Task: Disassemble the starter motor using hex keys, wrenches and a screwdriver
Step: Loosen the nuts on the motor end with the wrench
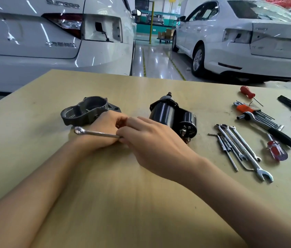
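I hold a wrench (96,133) in my right hand (152,140); left hand (103,129) fingers curl on sth small, can't tell what. Motor (172,117) lies just behind on desk (123,194), housing (87,110) already off. Next, I think: wrench onto terminal nut.

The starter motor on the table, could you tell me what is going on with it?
It is partly apart: the grey housing lies separate, left of the black motor body. The person's right hand and left hand meet at a small wrench in front of them. Spare wrenches and screwdrivers lie to the right.
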A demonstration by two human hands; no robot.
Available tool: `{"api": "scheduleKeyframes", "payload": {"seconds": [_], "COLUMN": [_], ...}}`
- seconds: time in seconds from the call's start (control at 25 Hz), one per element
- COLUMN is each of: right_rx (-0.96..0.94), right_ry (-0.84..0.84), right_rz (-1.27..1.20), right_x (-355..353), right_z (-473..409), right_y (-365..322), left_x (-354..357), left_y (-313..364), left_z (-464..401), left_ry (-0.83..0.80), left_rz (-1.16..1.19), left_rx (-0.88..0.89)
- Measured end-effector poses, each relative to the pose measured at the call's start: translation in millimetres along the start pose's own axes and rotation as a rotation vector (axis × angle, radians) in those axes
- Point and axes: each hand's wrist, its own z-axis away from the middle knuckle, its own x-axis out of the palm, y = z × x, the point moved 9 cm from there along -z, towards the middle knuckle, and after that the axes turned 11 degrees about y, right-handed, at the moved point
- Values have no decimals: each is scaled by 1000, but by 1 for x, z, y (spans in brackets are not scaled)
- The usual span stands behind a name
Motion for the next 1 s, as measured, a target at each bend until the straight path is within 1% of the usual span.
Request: {"api": "scheduleKeyframes", "payload": {"seconds": [0.08,0.12,0.16,0.24,0.32,0.36,0.4,0.56,0.72,0.84,0.92,1.0], "right_rx": [48,117,236,560,830,902,931,894,781,673,663,586], "right_ry": [214,323,404,510,613,641,650,656,667,609,558,440], "right_rz": [-226,-339,-441,-672,-895,-949,-961,-939,-895,-767,-683,-554], "right_x": [-26,-38,-44,-44,-38,-35,-34,-33,-37,-37,-36,-37], "right_z": [10,18,27,49,73,80,84,86,83,78,73,55], "right_y": [5,16,31,67,92,98,101,96,89,79,80,75], "left_x": [3,4,3,8,19,23,25,27,29,30,31,32], "left_y": [6,8,7,7,11,14,17,20,22,20,18,16], "left_z": [-1,0,2,6,11,13,13,12,14,14,13,14], "left_ry": [35,41,35,-27,-110,-134,-140,-127,-152,-152,-168,-199], "left_rz": [58,142,241,402,436,417,396,400,406,415,416,398], "left_rx": [5,-20,-68,-172,-188,-165,-142,-149,-138,-143,-146,-146]}}
